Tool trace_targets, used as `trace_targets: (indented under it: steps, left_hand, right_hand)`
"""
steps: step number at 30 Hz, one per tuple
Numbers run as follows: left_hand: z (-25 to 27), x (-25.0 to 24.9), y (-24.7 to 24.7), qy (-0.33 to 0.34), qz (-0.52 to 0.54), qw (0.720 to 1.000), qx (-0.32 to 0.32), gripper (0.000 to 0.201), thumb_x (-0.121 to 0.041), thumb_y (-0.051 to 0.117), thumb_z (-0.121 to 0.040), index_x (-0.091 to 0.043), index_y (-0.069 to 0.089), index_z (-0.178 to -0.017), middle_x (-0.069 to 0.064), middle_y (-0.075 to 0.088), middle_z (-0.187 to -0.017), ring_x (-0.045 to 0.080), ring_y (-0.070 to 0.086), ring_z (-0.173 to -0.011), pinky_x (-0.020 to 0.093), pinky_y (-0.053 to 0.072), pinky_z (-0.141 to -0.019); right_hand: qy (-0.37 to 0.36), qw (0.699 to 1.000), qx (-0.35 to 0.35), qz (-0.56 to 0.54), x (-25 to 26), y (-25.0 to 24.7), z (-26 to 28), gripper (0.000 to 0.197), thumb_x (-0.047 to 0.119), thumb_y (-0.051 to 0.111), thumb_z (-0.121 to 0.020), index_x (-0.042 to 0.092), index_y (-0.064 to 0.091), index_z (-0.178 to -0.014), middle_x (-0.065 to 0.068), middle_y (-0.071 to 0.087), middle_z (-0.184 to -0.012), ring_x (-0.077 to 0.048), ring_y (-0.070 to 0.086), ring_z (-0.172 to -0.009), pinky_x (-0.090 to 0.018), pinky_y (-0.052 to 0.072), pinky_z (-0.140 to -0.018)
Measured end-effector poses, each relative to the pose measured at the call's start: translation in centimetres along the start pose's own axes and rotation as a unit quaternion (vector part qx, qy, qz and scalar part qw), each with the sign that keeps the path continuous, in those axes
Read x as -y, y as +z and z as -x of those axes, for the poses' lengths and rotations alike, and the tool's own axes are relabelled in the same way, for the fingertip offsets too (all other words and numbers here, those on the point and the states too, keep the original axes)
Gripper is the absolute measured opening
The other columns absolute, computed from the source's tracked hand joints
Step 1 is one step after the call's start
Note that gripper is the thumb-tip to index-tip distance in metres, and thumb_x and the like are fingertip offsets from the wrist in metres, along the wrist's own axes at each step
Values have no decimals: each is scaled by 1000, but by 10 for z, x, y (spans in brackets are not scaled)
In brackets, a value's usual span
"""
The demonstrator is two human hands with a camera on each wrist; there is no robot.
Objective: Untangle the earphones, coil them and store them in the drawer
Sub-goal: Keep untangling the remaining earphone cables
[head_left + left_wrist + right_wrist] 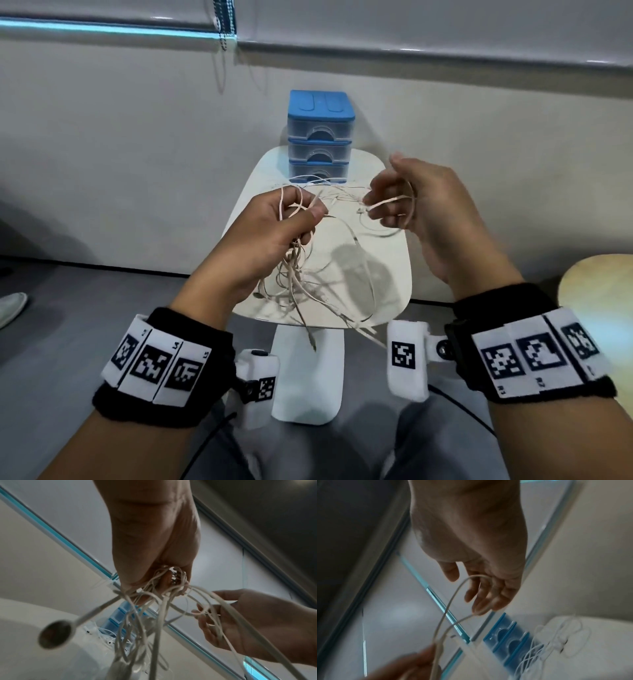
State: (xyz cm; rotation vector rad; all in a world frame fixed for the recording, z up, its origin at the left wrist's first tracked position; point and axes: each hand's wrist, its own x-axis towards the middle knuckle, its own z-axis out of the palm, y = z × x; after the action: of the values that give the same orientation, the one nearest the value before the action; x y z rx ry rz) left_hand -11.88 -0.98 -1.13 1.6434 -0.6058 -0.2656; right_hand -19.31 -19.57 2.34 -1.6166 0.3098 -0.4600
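Note:
My left hand [308, 212] grips a tangled bundle of beige earphones [301, 274] above the white table [383, 267], and loose loops and ends hang down past the table's near edge. In the left wrist view the cords spill from my left hand's fist [171, 582], with one blurred earbud [54, 634] swinging close to the camera. One strand runs across to my right hand [373, 209], whose bent fingers [481, 597] have a loop of cord [447, 608] hooked round them, thumb apart. The small drawer unit [320, 137], blue-topped with three clear drawers, stands shut at the table's far end.
More thin white earphones [556, 635] lie on the table in front of the drawer unit [505, 642]. A round wooden tabletop [599, 284] is at the right, a wall with a blind chain [224, 24] behind, and a shoe [12, 305] on the floor at left.

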Motion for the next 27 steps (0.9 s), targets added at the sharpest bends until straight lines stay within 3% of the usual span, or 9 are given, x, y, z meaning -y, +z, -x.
trace_targets:
  steps: [3, 5, 8, 10, 15, 19, 22, 24, 27]
  left_hand:
    - [0, -8, 2, 16, -21, 999, 25, 8, -18, 66, -98, -12, 69, -93, 4, 53, -70, 10, 48, -62, 18, 37, -54]
    - [-1, -12, 5, 29, -35, 998, 40, 10, -16, 65, -98, -9, 70, -94, 3, 54, -69, 10, 49, -62, 18, 37, -55]
    - [-1, -16, 8, 43, -52, 996, 56, 11, -18, 65, -99, -14, 70, -90, -2, 54, -65, 10, 48, -62, 19, 36, -55]
    - [-2, -17, 8, 46, -50, 996, 54, 11, -19, 65, -98, -17, 68, -88, -4, 56, -65, 10, 48, -62, 18, 37, -55]
    - [-1, -16, 7, 35, -13, 998, 50, 5, -17, 67, -97, -12, 66, -97, 2, 50, -67, 10, 46, -61, 15, 35, -53]
    - [1, -13, 8, 21, 4, 998, 55, 5, -14, 66, -97, -9, 64, -97, 5, 43, -70, 7, 42, -59, 12, 35, -52]
    - [-1, -14, 7, 16, 20, 998, 52, 5, -13, 66, -96, -11, 63, -93, -4, 47, -66, 6, 42, -59, 13, 35, -52]
    - [-2, -12, 7, 28, 8, 998, 58, 8, -13, 66, -96, -12, 63, -89, -6, 46, -64, 5, 42, -58, 14, 34, -52]
    - [0, -11, 13, 39, 3, 997, 67, 12, -12, 67, -95, -13, 63, -84, -6, 45, -65, 6, 43, -58, 14, 36, -54]
  right_hand:
    - [-37, 997, -37, 57, 5, -4, -1, 29, 41, 57, -95, 14, 69, -94, -9, 73, -82, -17, 62, -70, -31, 44, -66]
    - [-67, 984, 32, 161, 8, -3, 4, 27, 39, 61, -97, 15, 72, -95, -7, 75, -89, -14, 61, -76, -31, 45, -70]
    - [-78, 940, 163, 289, 4, 3, 12, 30, 42, 63, -96, 14, 73, -88, 0, 73, -81, -25, 63, -79, -40, 48, -74]
    - [-86, 936, 173, 294, 1, 3, 13, 32, 42, 63, -97, 14, 72, -85, 2, 71, -73, -20, 60, -71, -36, 45, -68]
    - [-91, 975, 90, 182, 9, -5, 12, 22, 20, 65, -98, 5, 77, -88, -8, 71, -74, -8, 60, -67, -9, 41, -57]
    - [-69, 995, -48, -53, 24, -15, 6, 24, 18, 57, -97, 5, 69, -81, -9, 72, -84, -16, 69, -79, -27, 47, -71]
    - [-83, 937, -78, -330, 42, -29, 13, 30, 14, 47, -97, 10, 53, -68, -13, 71, -82, -31, 74, -93, -33, 55, -82]
    - [-111, 896, -79, -423, 45, -34, 18, 32, 12, 46, -97, 11, 47, -65, -12, 61, -66, -32, 71, -73, -31, 57, -69]
    - [-121, 931, -70, -337, 37, -29, 21, 29, 15, 51, -94, 18, 40, -67, -1, 29, -55, -16, 29, -44, -21, 29, -42]
